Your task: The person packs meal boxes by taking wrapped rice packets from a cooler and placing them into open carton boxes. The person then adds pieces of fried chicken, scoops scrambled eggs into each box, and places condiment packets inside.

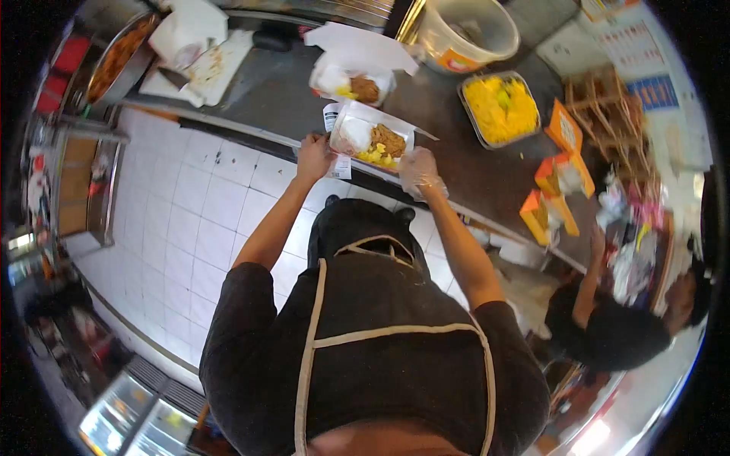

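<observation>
A worker in a dark apron with pale trim stands at a dark tabletop [445, 114], both hands on an open food box [384, 118] at the front edge. The left hand [313, 156] has its fingers curled at the box's near left corner, pinching there beside a printed paper [341, 167]; the exact grip of its fingertips cannot be made out. The right hand [420, 171], in a clear plastic glove, is bent against the right end of the box, its fingers close together. Inside the box lie a white portion, a browned piece of food and yellow bits. Just behind it sits a second box [384, 53], lid raised, with a similar filling. To the right are a tray [513, 142] heaped with yellow food and, farther back, a large plastic tub [432, 38] with an orange label. Orange cartons [564, 128] stand open beyond the tray, near a brown rack [608, 106]. At the left end, a broad blade [175, 77] lies on a white cutting board [226, 70], beside a metal pan [125, 76] of reddish food. At far right, a co-worker [616, 327] in dark clothing holds one arm toward the tabletop, apart from the worker's own hands.
</observation>
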`<state>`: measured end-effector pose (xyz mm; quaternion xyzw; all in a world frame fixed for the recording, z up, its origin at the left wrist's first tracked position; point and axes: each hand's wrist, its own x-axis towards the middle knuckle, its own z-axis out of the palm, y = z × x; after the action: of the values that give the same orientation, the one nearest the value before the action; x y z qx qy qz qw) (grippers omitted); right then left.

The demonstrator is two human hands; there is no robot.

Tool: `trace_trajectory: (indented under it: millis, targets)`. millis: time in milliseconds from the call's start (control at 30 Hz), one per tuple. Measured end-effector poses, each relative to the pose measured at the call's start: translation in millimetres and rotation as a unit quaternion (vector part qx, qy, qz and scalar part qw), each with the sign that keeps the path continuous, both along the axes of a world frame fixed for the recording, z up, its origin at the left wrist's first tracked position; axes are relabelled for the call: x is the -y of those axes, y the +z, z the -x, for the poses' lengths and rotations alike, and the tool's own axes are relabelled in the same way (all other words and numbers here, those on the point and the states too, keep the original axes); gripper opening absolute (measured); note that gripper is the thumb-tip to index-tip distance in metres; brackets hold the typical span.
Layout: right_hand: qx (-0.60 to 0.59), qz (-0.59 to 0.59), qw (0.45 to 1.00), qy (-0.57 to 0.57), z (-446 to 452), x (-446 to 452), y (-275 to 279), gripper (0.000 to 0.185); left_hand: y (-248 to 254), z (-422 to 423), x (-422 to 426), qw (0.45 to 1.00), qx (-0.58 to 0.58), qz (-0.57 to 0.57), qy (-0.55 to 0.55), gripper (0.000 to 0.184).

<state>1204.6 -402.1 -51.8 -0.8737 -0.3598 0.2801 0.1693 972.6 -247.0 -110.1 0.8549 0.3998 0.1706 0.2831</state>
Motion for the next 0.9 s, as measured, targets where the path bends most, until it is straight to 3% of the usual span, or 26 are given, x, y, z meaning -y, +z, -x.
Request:
trace_trajectory:
  millis: [100, 200, 267, 333, 400, 433, 500, 633, 700, 733, 767, 800, 867, 900]
  targets:
    - [0.044, -0.042, 0.998, 0.014, -38, 67, -10, 0.030, 1, -35, 32, 0.990, -0.106, -0.026, -0.090, 0.060]
    - [0.107, -0.057, 0.993, -0.002, -79, 135, -32, 0.034, 25, -80, 72, 0.981, -0.110, -0.005, -0.162, 0.060]
    - [0.184, 0.010, 0.964, 0.192, -112, 183, -36, 0.038, 25, -113, 95, 0.975, -0.101, -0.010, -0.199, 0.064]
    - [0.099, -0.046, 0.993, 0.052, -141, 231, -50, 0.036, 31, -148, 122, 0.970, -0.068, -0.075, -0.223, 0.067]
    - [0.276, 0.035, 0.934, 0.222, -153, 255, -13, 0.022, 30, -186, 144, 0.962, -0.086, -0.075, -0.247, 0.076]
    - [0.275, 0.034, 0.937, 0.213, -165, 270, -23, 0.022, 32, -200, 156, 0.959, -0.082, -0.090, -0.257, 0.079]
    - [0.172, -0.032, 0.984, 0.010, -201, 313, -65, 0.023, 30, -224, 174, 0.951, -0.092, -0.095, -0.279, 0.089]
    - [0.211, 0.102, 0.972, 0.005, -228, 333, -71, 0.022, 33, -259, 194, 0.940, -0.127, -0.102, -0.299, 0.095]
    - [0.310, 0.113, 0.933, 0.146, -229, 330, -49, 0.021, 28, -261, 190, 0.947, -0.102, -0.094, -0.290, 0.094]
    - [0.297, 0.111, 0.937, 0.147, -223, 332, -44, 0.021, 28, -257, 185, 0.956, -0.064, -0.089, -0.271, 0.093]
    - [0.191, 0.019, 0.981, -0.019, -218, 333, -42, 0.020, 38, -250, 175, 0.967, -0.034, -0.091, -0.234, 0.086]
    - [0.077, -0.073, 0.977, -0.185, -213, 330, -42, 0.022, 40, -241, 155, 0.976, -0.001, -0.116, -0.186, 0.082]
    - [0.064, -0.086, 0.968, -0.227, -209, 328, -39, 0.031, 53, -217, 111, 0.980, 0.036, -0.179, -0.084, 0.073]
    - [-0.003, -0.092, 0.943, -0.318, -200, 321, -9, 0.030, 39, -201, 81, 0.972, 0.030, -0.229, -0.045, 0.071]
